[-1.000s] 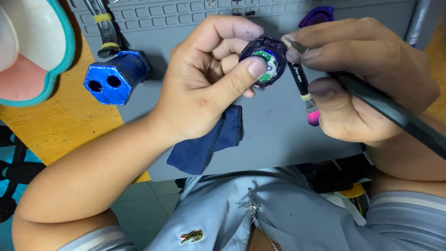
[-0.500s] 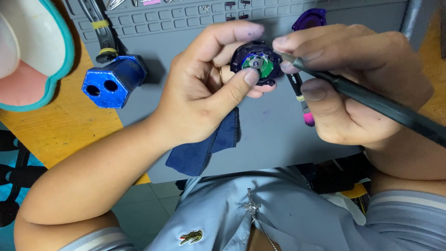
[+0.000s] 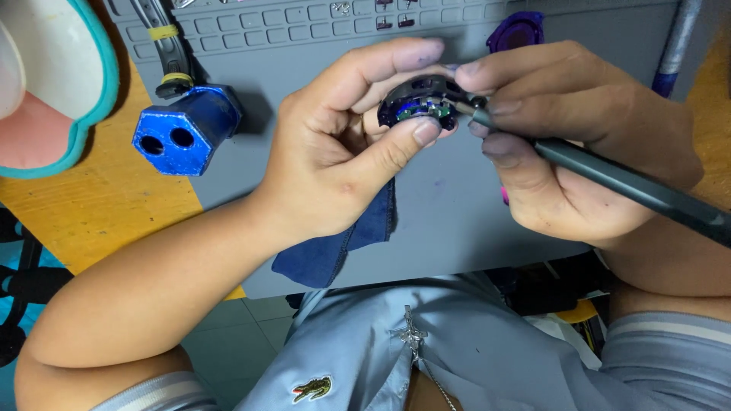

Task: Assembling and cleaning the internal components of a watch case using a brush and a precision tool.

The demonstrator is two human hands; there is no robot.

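Note:
My left hand (image 3: 343,152) pinches a small round black and blue mechanism (image 3: 417,100) with a green circuit part, thumb below and fingers above. My right hand (image 3: 579,137) grips a long dark pen-shaped tool (image 3: 632,186), its tip touching the right rim of the mechanism. A pink-tipped object shows just under my right palm, mostly hidden. Both hands hover over a grey work mat (image 3: 449,221).
A blue hexagonal holder with two holes (image 3: 183,133) sits at the mat's left edge. A dark blue cloth (image 3: 335,247) lies under my left wrist. A purple round cap (image 3: 518,32) rests behind the hands. A teal-rimmed white lamp (image 3: 46,84) is at the left.
The mechanism has tilted so its face turns away and I see it more edge-on. Both hands have closed together, and the tool tip now touches the rim.

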